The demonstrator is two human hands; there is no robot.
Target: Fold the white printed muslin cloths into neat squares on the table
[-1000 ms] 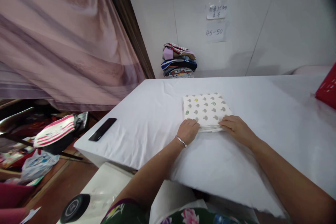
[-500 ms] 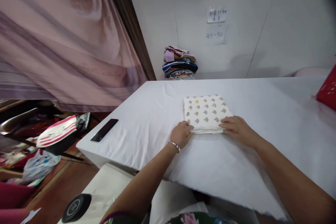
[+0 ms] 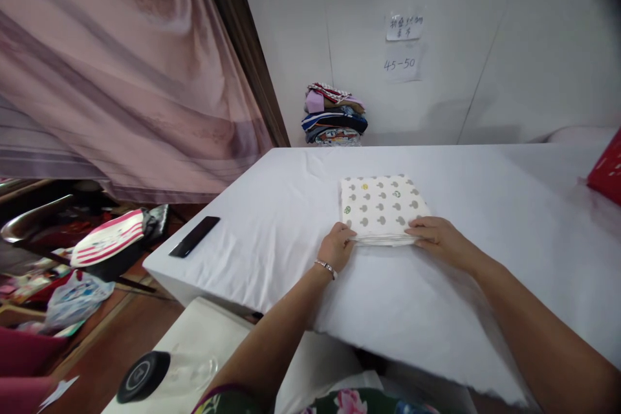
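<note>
A white cloth (image 3: pixel 381 207) with small grey tree-like prints and a few yellow and green ones lies folded into a layered rectangle on the white-covered table (image 3: pixel 272 226). My left hand (image 3: pixel 337 244) pinches its near left corner, a silver bracelet at the wrist. At the near right corner my right hand (image 3: pixel 434 238) has its fingers on top of the cloth and grips the edge. The thumb sides face each other across the cloth's front edge, where several layers show.
A black phone (image 3: pixel 195 237) lies at the table's left edge. Behind the far edge rises a pile of folded fabrics (image 3: pixel 334 116) against the wall. Something red (image 3: pixel 606 171) stands at far right. Low on the left are a white stool (image 3: pixel 194 349) and a black-lidded clear container (image 3: pixel 145 375).
The view has shifted very slightly. Both hands stay at the near corners of the folded cloth, which lies in the same place.
</note>
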